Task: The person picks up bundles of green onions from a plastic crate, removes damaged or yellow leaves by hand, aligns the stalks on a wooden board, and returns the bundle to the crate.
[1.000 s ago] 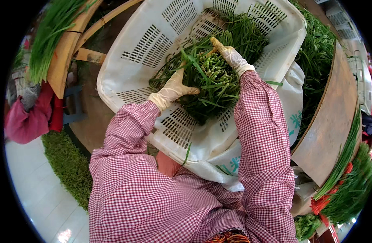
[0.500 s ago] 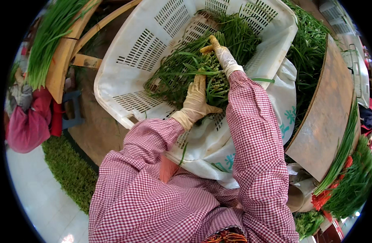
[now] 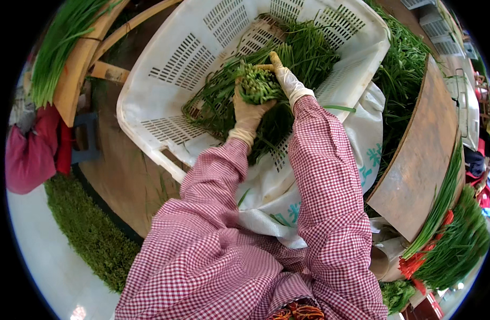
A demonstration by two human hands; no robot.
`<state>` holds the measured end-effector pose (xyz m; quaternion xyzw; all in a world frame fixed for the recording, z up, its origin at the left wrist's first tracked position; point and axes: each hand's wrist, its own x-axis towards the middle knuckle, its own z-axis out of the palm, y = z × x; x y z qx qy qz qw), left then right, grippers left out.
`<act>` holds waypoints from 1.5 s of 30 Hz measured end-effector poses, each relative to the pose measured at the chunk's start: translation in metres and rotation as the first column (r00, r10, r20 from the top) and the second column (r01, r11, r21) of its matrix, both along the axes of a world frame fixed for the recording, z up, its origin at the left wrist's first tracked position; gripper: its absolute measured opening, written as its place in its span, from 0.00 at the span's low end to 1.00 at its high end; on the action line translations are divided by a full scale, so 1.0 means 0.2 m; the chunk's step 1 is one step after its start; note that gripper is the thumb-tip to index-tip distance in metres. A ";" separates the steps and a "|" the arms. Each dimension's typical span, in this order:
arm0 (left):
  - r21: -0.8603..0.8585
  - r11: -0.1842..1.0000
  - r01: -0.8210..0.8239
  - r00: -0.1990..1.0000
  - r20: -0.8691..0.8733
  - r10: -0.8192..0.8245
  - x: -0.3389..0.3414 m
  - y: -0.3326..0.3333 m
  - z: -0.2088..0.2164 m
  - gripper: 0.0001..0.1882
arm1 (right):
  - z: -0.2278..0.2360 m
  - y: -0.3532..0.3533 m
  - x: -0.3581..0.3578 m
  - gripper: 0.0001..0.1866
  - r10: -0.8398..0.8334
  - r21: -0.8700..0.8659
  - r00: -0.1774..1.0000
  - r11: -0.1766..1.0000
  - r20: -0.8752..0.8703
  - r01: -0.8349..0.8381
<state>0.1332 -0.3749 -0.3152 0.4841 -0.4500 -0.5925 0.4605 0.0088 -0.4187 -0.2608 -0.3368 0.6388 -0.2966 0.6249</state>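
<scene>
A bunch of long green stalks (image 3: 260,85) is held upright between my gloved hands, its pale green ends pointing toward me. My left hand (image 3: 248,114) wraps round the near left side of the bunch, in a cream glove. On the right side, my right hand (image 3: 288,80) presses on the bunch, its yellow-stained fingers at the top of it. Both hands are inside a white slotted plastic basket (image 3: 143,114), above more loose greens (image 3: 311,45) lying in it.
A white woven sack (image 3: 365,122) drapes over the basket's near right side. To the right stand a brown board (image 3: 415,154), heaped greens (image 3: 402,69) and red-tied bundles (image 3: 436,213). At left, greens lie on a wooden frame (image 3: 77,74) beside a person's pink sleeve (image 3: 29,154).
My left hand has gone from reaching flat with spread fingers to wrapping round the bunch. The bunch has been raised and gathered between both hands, its ends turned toward me.
</scene>
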 end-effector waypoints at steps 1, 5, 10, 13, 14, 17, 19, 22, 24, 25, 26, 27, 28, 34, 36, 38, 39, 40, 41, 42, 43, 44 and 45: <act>0.082 0.995 0.063 0.989 -0.137 -0.051 0.02 -0.04 0.09 0.48 | 0.04 0.01 0.00 0.39 0.017 -0.016 1.000 1.000 -0.005 -0.017; 0.082 0.989 0.124 0.991 0.039 -0.128 0.07 -0.10 0.00 0.46 | -0.09 -0.03 0.02 0.37 -0.069 -0.043 0.996 0.997 0.063 0.071; -0.013 0.997 0.070 0.928 0.368 -0.061 0.06 -0.06 -0.06 0.49 | -0.05 0.02 0.10 0.35 -0.268 -0.011 0.955 0.962 0.125 0.272; 0.048 0.996 0.076 0.970 -0.235 -0.063 -0.01 -0.03 0.07 0.48 | -0.10 0.04 0.12 0.33 -0.381 -0.049 0.921 0.921 0.086 0.385; 0.016 0.991 0.133 0.933 -0.339 -0.119 -0.02 -0.02 0.12 0.47 | -0.09 0.06 0.13 0.32 -0.406 -0.046 0.909 0.910 0.092 0.411; -0.012 0.991 0.131 0.975 -0.179 -0.131 0.04 -0.01 0.17 0.46 | 0.06 0.10 0.19 0.34 -0.429 -0.110 0.900 0.893 0.081 0.436; -0.139 0.978 0.156 0.987 -0.028 -0.161 0.05 -0.01 0.22 0.43 | 0.12 0.14 0.17 0.34 -0.435 -0.150 0.887 0.877 0.158 0.457; -0.349 0.924 0.156 0.987 0.087 -0.133 0.06 0.04 0.46 0.38 | 0.28 0.23 0.17 0.34 -0.447 -0.212 0.867 0.846 0.219 0.490; -0.405 0.892 0.199 0.979 0.037 -0.201 0.18 0.07 0.50 0.40 | 0.47 0.27 0.26 0.32 -0.358 -0.340 0.884 0.826 0.300 0.450; -0.411 0.883 0.226 0.972 0.033 -0.234 0.23 0.09 0.52 0.40 | 0.52 0.27 0.32 0.29 -0.346 -0.492 0.899 0.753 0.267 0.436; -0.401 0.881 0.251 0.965 0.038 -0.258 0.28 0.12 0.53 0.40 | 0.70 0.32 0.35 0.26 -0.290 -0.731 0.949 0.620 0.123 0.284; -0.389 0.877 0.282 0.957 0.042 -0.289 0.30 0.15 0.54 0.40 | 0.80 0.34 0.40 0.22 -0.386 -0.919 0.921 0.341 0.054 0.197; -0.372 0.876 0.306 0.949 0.049 -0.310 0.33 0.18 0.55 0.40 | 0.89 0.34 0.47 0.22 -0.362 -0.877 0.929 0.419 0.077 0.236; -0.254 0.847 0.468 0.876 0.003 -0.483 0.16 0.37 0.57 0.40 | 1.23 0.48 0.44 0.21 -0.220 -0.863 0.857 0.098 0.466 0.495; -0.229 0.832 0.505 0.844 -0.067 -0.531 0.01 0.40 0.62 0.40 | 1.35 0.56 0.38 0.20 -0.176 -0.861 0.843 -0.097 0.509 0.500; -0.218 0.818 0.532 0.811 -0.145 -0.567 -0.18 0.42 0.67 0.40 | 1.53 0.71 0.28 0.21 -0.213 -0.937 0.914 -0.037 0.346 0.346; -0.205 0.814 0.544 0.793 -0.191 -0.578 -0.28 0.41 0.71 0.40 | 1.62 0.77 0.22 0.21 -0.189 -0.959 0.940 -0.026 0.283 0.284; -0.192 0.810 0.554 0.775 -0.236 -0.587 -0.38 0.41 0.74 0.40 | 1.70 0.82 0.16 0.21 -0.239 -0.978 0.949 -0.034 0.206 0.204; -0.177 0.808 0.562 0.756 -0.287 -0.588 -0.48 0.41 0.77 0.40 | 1.76 0.87 0.10 0.22 -0.288 -0.992 0.949 -0.036 0.130 0.124; -0.160 0.810 0.565 0.738 -0.341 -0.582 -0.60 0.40 0.79 0.40 | 1.82 0.91 0.05 0.23 -0.334 -0.998 0.941 -0.036 0.055 0.045; -0.143 0.814 0.563 0.723 -0.392 -0.569 -0.70 0.40 0.80 0.40 | 1.86 0.93 -0.01 0.24 -0.374 -0.997 0.927 -0.075 0.006 -0.024; -0.128 0.822 0.556 0.710 -0.441 -0.549 -0.78 0.40 0.80 0.40 | 1.90 0.95 -0.07 0.25 -0.413 -0.989 0.910 -0.116 -0.036 -0.092; -0.114 0.818 0.563 0.685 -0.490 -0.539 -0.89 0.43 0.81 0.40 | 1.94 0.97 -0.15 0.26 -0.470 -0.971 0.877 -0.147 -0.102 -0.191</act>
